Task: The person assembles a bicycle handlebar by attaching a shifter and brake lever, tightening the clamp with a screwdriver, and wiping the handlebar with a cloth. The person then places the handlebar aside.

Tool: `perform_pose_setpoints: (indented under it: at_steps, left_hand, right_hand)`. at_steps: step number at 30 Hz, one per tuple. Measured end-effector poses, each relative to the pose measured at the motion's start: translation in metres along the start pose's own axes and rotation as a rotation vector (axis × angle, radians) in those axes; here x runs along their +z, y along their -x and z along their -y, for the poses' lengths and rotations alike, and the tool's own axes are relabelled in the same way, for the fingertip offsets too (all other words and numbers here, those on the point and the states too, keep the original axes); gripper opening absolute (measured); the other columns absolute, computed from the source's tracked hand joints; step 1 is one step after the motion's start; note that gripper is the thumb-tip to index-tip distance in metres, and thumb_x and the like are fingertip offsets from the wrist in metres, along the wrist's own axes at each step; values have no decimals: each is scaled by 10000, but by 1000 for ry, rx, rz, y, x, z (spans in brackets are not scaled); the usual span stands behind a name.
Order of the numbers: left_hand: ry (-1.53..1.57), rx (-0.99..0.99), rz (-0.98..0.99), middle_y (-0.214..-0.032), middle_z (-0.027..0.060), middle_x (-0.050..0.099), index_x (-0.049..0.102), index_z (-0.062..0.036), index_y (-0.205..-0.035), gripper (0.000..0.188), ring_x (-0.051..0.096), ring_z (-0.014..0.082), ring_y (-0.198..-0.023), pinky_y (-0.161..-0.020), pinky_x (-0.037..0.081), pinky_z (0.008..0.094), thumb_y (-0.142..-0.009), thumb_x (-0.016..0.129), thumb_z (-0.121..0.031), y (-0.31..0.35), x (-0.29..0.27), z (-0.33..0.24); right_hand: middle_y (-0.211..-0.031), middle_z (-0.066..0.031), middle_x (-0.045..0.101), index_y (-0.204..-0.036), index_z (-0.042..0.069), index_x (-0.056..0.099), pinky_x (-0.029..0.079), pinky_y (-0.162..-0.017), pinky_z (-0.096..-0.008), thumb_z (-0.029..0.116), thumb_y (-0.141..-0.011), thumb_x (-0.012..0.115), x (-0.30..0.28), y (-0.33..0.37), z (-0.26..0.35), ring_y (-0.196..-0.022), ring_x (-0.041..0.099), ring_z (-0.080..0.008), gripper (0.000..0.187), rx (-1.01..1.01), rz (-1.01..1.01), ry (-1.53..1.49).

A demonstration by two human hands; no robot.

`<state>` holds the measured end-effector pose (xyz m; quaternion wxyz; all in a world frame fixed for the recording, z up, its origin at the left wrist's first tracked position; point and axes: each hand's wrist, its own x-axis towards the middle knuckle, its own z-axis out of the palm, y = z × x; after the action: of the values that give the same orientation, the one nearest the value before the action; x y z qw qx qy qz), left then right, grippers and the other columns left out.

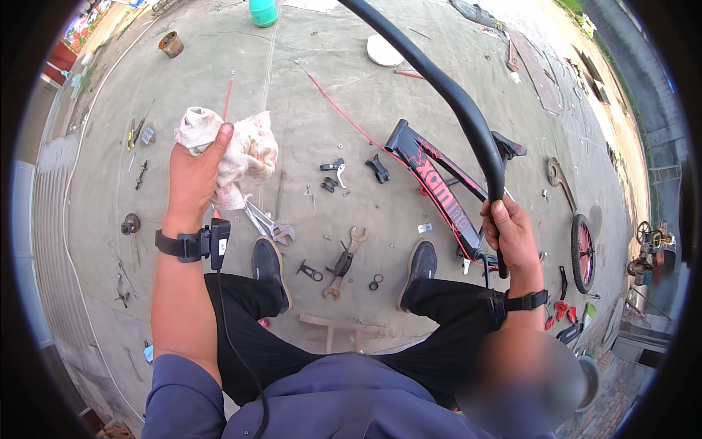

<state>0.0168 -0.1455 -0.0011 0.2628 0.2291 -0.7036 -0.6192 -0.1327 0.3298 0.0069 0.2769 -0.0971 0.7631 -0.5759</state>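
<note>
A stained white rag [252,150] is bunched in my left hand [199,164], with the thumb pressed over it. My right hand [512,230] is wrapped round the lower part of a black curved handlebar [453,95], which rises past the top edge of the view. The rag and handlebar are apart. Beneath the handlebar, a black bicycle frame [439,190] with pink lettering lies on the ground. A red cable [340,110] runs along it and beyond. Below the rag is an adjustable wrench [274,228], partly covered.
Between my feet lie a brake lever [336,172], a black part [377,169] and an open-ended wrench [358,240]. A small wheel [583,254] lies right. Farther off are a white round lid [385,50], a green bucket [264,12] and a rusty can [171,44].
</note>
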Motion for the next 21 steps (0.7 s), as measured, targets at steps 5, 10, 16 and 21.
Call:
perform_pose_setpoints:
  at_steps: [5,10,16,21]
  left_hand:
    - [710,-265,246,-1042,109,738,638,-32,-1205,312,747,224,-896,-749,607,353,-1032,685,-288,39,62,-18]
    - [1039,-520,452,-1131,73,716,621,-59,-1257,360,715,208,-1019,-863,600,384,-1025,690,-326,78,111,-25]
    - [1040,-484,331,-1017,58,724,665,-57,-1118,186,709,190,-920,-828,593,367,-1005,708,-198,77,118,-10]
    - [1061,-370,25,-836,45,720,656,-117,-915,177,701,171,-779,-780,575,334,-1015,680,-260,18,63,-12]
  right_hand:
    - [-675,-4,446,-1037,41,589,327,-481,-247,544,-1069,520,61,-11,6,-514,391,-95,509,59,157,-300]
    - [-720,-8,497,-1040,31,615,341,-482,-266,510,-1073,527,131,-13,12,-520,415,-106,488,236,367,-403]
    - [-1086,-41,700,-1290,1,615,539,-857,-300,359,-1111,525,179,-9,-6,-979,665,-130,410,48,423,-196]
    - [-730,-39,582,-1008,21,604,486,-634,-365,439,-1067,596,178,-14,6,-695,575,-164,422,-119,365,323]
